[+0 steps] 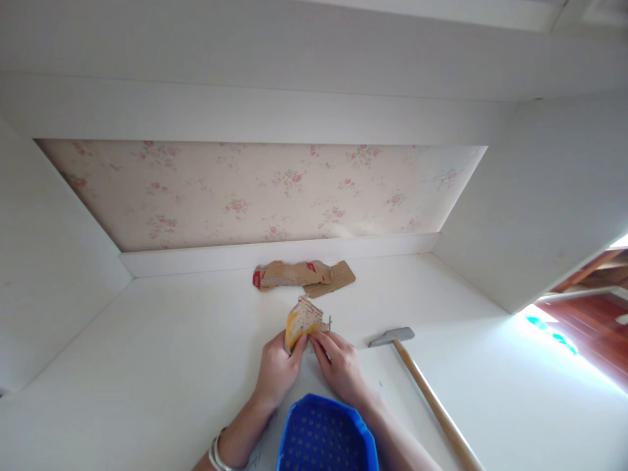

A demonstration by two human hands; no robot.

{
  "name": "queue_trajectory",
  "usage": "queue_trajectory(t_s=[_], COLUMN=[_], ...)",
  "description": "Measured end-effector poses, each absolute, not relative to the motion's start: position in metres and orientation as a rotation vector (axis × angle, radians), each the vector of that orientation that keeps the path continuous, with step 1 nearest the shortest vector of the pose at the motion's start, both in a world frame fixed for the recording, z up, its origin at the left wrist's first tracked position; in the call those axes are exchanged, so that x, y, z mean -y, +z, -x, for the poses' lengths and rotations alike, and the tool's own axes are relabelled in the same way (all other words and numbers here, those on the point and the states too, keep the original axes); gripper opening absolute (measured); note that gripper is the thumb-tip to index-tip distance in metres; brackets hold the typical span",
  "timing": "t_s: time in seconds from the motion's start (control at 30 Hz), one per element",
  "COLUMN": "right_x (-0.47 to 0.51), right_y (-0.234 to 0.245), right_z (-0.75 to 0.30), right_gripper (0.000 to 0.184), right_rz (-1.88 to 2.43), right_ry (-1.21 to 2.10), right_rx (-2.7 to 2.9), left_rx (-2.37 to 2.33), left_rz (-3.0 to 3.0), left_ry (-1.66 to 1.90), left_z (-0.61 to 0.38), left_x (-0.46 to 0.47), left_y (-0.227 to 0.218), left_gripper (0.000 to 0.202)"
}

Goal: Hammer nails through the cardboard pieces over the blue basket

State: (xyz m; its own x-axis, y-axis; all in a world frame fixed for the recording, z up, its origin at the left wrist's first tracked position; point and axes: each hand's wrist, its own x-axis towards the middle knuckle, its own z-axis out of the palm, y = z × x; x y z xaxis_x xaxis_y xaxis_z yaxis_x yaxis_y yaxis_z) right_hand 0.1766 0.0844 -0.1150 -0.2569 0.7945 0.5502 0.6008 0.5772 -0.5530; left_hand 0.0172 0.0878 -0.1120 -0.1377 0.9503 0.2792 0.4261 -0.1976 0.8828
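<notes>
In the head view, my left hand [280,367] grips a torn, layered piece of cardboard [305,316], tan and yellow with small dark holes across its face. My right hand [339,364] pinches the lower right edge of the same piece. A thin grey metal piece, possibly a nail [330,322], sticks up beside my right fingertips; whether they touch it I cannot tell. Right of my hands lies a hammer [426,386] with a grey head and a wooden handle. Just below my wrists is a blue tray [294,418] with a dotted inside.
Flattened brown cardboard [294,274] with red print lies near the back of the white surface [186,340]. White panels close in the left, right [534,190] and top. Floral wallpaper [275,190] covers the back. Reddish flooring [601,333] shows beyond the right panel.
</notes>
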Motion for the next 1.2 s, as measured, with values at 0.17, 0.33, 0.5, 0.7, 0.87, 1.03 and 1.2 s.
queue_trajectory(t_s=[0.17, 0.33, 0.5, 0.7, 0.87, 1.03, 1.2], right_x=[-0.08, -0.09, -0.099, -0.1, -0.097, -0.086, -0.084], right_y=[-0.114, -0.119, -0.127, -0.13, -0.124, -0.114, -0.113], right_z=[-0.177, -0.186, -0.19, -0.189, -0.188, -0.183, -0.179], right_gripper=[0.022, 0.025, 0.025, 0.022, 0.02, 0.015, 0.01], right_rz=[1.122, 1.276, 1.371, 1.391, 1.363, 1.233, 1.17], right_ry=[0.236, 0.152, 0.131, 0.166, 0.205, 0.299, 0.377], right_rx=[1.921, 1.813, 1.828, 1.846, 1.757, 1.777, 1.856], left_rx=[-1.928, -1.882, -1.802, -1.755, -1.671, -1.44, -1.246], left_rz=[-1.476, -1.18, -1.183, -1.191, -1.234, -1.568, -1.793], left_ry=[1.475, 1.446, 1.417, 1.394, 1.364, 1.224, 1.207], left_z=[-0.006, 0.003, 0.003, 0.004, -0.001, -0.017, -0.023], left_x=[-0.094, -0.101, -0.105, -0.107, -0.1, -0.087, -0.08], left_y=[-0.111, -0.11, -0.114, -0.113, -0.107, -0.106, -0.104], left_gripper=[0.031, 0.04, 0.035, 0.035, 0.037, 0.028, 0.021])
